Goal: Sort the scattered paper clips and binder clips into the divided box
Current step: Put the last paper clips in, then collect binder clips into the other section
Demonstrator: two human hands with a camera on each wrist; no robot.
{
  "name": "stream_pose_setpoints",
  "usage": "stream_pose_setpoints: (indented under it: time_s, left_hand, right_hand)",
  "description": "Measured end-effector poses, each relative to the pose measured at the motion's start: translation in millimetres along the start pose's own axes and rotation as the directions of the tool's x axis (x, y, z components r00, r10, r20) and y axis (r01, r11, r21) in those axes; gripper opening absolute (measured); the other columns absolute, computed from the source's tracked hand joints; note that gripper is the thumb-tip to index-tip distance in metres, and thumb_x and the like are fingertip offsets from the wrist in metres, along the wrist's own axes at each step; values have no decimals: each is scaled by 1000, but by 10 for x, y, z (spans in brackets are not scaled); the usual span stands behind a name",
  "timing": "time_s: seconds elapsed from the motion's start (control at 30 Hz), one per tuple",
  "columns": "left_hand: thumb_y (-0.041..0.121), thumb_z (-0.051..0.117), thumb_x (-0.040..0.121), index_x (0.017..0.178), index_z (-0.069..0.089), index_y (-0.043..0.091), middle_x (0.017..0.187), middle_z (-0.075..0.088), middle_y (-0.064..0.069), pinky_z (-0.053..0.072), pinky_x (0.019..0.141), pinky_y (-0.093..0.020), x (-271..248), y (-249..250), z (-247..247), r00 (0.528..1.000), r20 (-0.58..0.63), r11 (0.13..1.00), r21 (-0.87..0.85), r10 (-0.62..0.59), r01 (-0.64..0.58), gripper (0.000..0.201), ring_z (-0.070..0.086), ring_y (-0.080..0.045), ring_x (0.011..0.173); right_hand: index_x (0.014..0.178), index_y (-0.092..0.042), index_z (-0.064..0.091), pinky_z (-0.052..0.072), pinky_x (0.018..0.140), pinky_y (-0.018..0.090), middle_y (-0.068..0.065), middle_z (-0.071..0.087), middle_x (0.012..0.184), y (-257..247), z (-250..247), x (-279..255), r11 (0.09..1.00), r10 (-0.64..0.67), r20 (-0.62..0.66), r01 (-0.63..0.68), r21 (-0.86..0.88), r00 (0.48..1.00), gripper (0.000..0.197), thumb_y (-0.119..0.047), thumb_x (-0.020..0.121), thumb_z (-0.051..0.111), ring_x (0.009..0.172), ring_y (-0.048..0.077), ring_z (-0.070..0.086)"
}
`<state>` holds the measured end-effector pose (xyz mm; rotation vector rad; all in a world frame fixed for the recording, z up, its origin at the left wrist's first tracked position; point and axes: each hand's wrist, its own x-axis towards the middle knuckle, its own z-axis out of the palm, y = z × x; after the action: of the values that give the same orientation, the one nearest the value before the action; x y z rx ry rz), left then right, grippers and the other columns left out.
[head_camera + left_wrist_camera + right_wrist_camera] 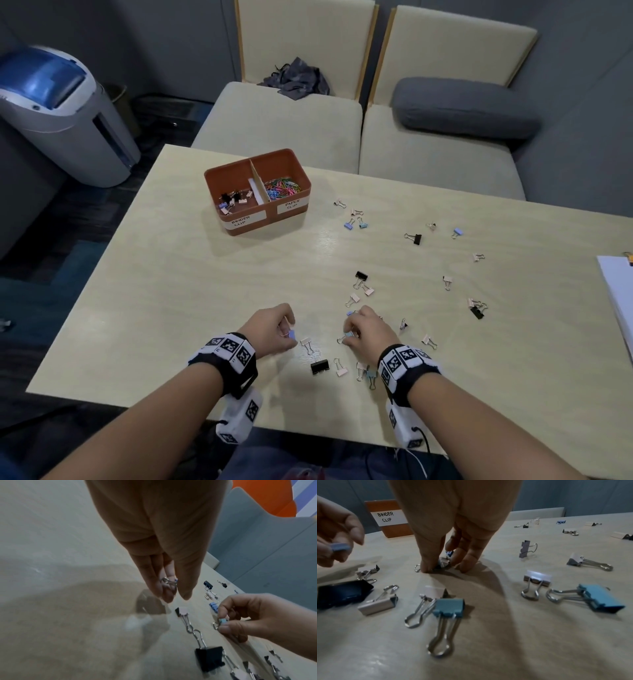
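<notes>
An orange divided box (209, 181) stands at the table's far left; its left half, labelled BINDER CLIP (386, 516), holds several binder clips and its right half holds coloured paper clips (281, 187). Near the front edge my left hand (289, 334) pinches a small blue-violet binder clip (292, 334) just above the table, also seen in the left wrist view (169, 583). Close to its right, my right hand (349, 337) pinches a light blue binder clip (348, 335) lying on the table. A black binder clip (319, 366) and pink ones lie between my wrists.
Several more binder clips lie scattered over the table's right half (416, 238). A white paper stack (616, 298) sits at the right edge. Two cream chairs (284, 120) and a grey cushion (462, 108) are behind the table, and a white-blue machine (61, 113) stands far left.
</notes>
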<state>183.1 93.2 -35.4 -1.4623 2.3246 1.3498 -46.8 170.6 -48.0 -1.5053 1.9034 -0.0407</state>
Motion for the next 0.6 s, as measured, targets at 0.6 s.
stream_pose_setpoints:
  time_s: [0.6]
  left_hand:
    - [0,41,90,100,69,1,99,65,-17,38,71,-19,244,242,-51,988,150,999,33,37,-43,30,57,-16,77]
  right_hand:
    - [93,0,61,36,36,11,10,64,76,170,-403,-125,792,137,131,-188,580,982,6,-5,91,59,41,-1,57]
